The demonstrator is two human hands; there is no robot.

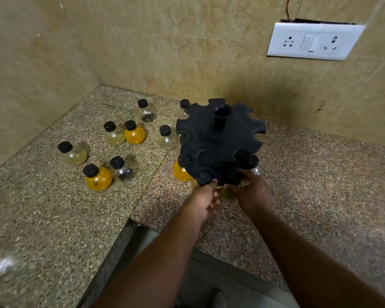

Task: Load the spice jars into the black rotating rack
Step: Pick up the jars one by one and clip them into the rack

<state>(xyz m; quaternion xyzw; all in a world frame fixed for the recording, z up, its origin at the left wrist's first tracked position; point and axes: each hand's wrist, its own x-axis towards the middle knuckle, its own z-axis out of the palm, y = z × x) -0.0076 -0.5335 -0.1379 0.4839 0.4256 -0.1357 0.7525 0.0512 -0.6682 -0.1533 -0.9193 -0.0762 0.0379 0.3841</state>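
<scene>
Black rack (218, 141) just above both hands, left grip (206, 200) and right grip (251, 192) closed on a pale jar (228, 194).

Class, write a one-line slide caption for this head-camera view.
Both hands work a spice jar into the black rotating rack while more jars wait on the granite counter.

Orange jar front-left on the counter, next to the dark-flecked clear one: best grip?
Probably by the black cap and narrow neck of the orange jar, coming from above. It stands upright with the cap on top, and the round belly is wide and smooth for fingers. The clear jar touches its right side, so a sideways approach there is blocked; left and front look free.
</scene>
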